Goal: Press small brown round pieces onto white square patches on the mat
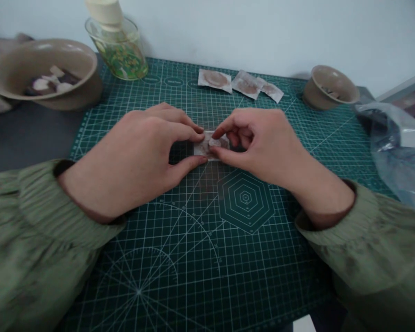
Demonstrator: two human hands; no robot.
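On the green cutting mat lies a small white sheet with brownish stains, perhaps paper or cloth. My left hand holds down its left part, with the thumb at the near edge and the fingertips at the far edge. A small whitish lump rests on the sheet. The thumb and index finger of my right hand are closed on this lump in a pinch, with the other fingers curled in. The right part of the sheet is partly hidden by my right hand.
Three brown-stained white squares lie at the mat's far side. A large brown bowl with pale and dark pieces stands left, beside a glass jar. A smaller bowl and a clear plastic bag are at right.
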